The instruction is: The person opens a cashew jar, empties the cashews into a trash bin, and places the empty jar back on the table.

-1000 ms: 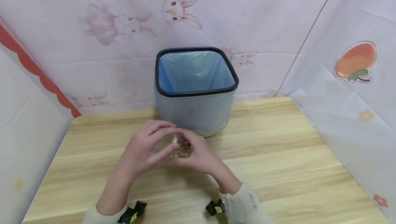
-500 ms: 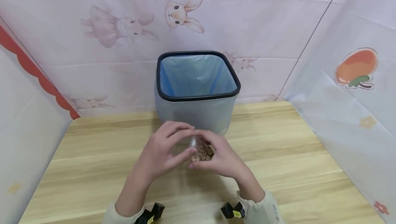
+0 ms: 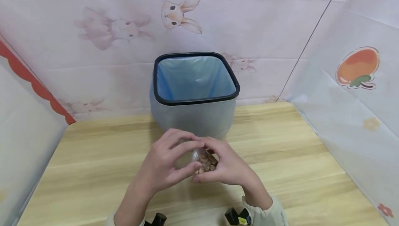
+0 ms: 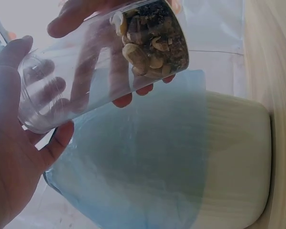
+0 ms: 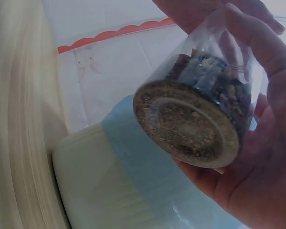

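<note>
Jar (image 4: 105,64) held, bin rim (image 3: 199,101) beyond, tabletop (image 3: 280,153) around

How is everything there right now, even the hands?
Jar: tilted, partly filled; open or closed, unclear.
Nuts and darker bits: gathered at the jar's base.
Bin: upright, open on top.
Blue bag: lining the bin, folded down outside.
Left hand: holding the jar's upper end.
Right hand: wrapped round the jar's lower part.

A clear jar (image 4: 97,71) tilts, nuts (image 4: 152,45) at its base
</note>
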The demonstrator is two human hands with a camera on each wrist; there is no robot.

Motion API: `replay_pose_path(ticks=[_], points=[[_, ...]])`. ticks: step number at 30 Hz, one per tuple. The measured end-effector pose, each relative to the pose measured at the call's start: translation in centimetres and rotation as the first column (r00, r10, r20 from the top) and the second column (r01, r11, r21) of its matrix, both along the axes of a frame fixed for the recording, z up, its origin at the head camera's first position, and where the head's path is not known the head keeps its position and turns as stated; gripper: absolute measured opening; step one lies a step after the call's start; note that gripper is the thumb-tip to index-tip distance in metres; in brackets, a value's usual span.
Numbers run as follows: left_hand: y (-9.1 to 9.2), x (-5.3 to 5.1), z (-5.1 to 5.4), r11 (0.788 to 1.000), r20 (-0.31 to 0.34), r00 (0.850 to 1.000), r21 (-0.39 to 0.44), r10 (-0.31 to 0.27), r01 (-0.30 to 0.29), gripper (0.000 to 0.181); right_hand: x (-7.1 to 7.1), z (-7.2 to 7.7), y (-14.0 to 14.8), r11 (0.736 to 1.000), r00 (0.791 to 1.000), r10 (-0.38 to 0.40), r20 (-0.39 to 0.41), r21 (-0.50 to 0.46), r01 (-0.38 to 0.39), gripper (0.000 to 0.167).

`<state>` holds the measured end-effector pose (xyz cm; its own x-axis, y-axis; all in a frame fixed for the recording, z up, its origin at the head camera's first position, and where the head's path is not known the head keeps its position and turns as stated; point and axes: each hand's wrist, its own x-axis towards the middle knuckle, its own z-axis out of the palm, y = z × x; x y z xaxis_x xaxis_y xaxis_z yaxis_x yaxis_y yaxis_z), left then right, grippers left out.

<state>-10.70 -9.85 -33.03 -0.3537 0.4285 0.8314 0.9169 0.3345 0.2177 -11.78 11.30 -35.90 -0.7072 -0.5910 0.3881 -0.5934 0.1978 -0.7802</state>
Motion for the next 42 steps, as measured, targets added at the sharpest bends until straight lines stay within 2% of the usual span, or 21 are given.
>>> replay_pose_path(ticks=[4, 9, 14, 17, 21, 24, 27, 32, 42], points=[[0.2, 0.1, 0.3, 0.998, -0.048, 0.999, 0.061, -0.007, 0.010, 0.030, -0.1, -0.2, -0.3, 0.999, 0.999, 0.039, -0.017, -0.021, -0.040, 0.076], [0.5, 0.1, 0.6, 0.992, -0.103, 0.995, 0.126, -0.003, 0.016, 0.029, -0.1, -0.6, -1.2, 0.991, 0.994, 0.113, 0.006, -0.067, -0.113, 0.082], [0.5, 0.1, 0.9, 0.993, -0.099, 0.995, 0.114, -0.015, 0.026, 0.032, 0.1, -0.7, -1.7, 0.995, 0.997, 0.083, 0.006, -0.060, -0.082, 0.074], [0.3, 0.1, 1.0, 0.994, -0.080, 0.996, 0.094, -0.047, 0.055, 0.037, 0.2, -0.6, -1.7, 0.997, 0.998, 0.062, 0.007, -0.053, -0.061, 0.067], [0.3, 0.0, 0.9, 0.993, -0.073, 0.994, 0.082, -0.082, 0.088, 0.034, 0.2, -0.5, -1.7, 0.996, 0.997, 0.079, 0.003, -0.042, -0.079, 0.066], [0.4, 0.1, 0.7, 0.993, -0.087, 0.994, 0.089, -0.068, 0.075, 0.027, 0.3, -0.5, -1.8, 0.995, 0.996, 0.091, -0.012, -0.041, -0.091, 0.069], [0.6, 0.1, 0.6, 0.993, -0.108, 0.994, 0.109, -0.033, 0.045, 0.027, 0.5, -0.5, -2.1, 0.997, 0.997, 0.066, -0.034, -0.038, -0.067, 0.067], [0.7, 0.0, 0.4, 0.989, -0.120, 0.993, 0.146, 0.008, 0.010, 0.028, 0.8, -0.6, -2.5, 0.999, 0.994, -0.037, -0.100, -0.001, 0.037, 0.065], [0.7, 0.1, 0.0, 0.982, 0.014, 0.998, 0.181, 0.053, -0.055, 0.026, 1.2, -0.9, -3.3, 0.984, 0.972, -0.172, -0.162, 0.027, 0.178, 0.060]])
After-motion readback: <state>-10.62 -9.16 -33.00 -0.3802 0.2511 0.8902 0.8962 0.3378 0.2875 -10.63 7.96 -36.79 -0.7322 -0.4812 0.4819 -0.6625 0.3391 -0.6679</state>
